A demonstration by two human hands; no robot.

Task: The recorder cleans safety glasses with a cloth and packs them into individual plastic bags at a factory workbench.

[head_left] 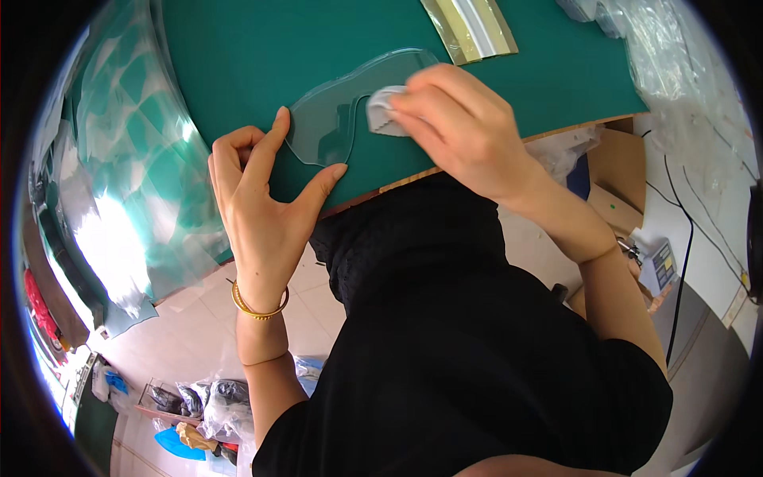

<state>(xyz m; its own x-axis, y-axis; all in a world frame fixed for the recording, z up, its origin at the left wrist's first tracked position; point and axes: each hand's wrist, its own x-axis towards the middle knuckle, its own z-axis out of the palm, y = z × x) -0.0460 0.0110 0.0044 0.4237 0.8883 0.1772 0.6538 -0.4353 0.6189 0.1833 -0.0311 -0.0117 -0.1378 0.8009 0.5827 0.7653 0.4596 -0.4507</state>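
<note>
A clear, curved goggle lens [330,107] with a nose notch lies on the green table top near its front edge. My left hand [258,179] grips the lens by its left end, the thumb on the lower edge and the index finger on the upper edge. Pinched in the fingers of my right hand [469,131] is a small white cloth [385,111], which is against or just over the lens beside the notch. My right hand covers the right end of the lens and is slightly blurred.
On the green table [238,48], clear plastic bags [135,159] cover the left side. A flat yellowish strip in clear wrap [473,28] lies at the far side. More clear plastic [675,79] is piled at the right. Below right stands a cardboard box [616,171], with black cables [685,238] nearby.
</note>
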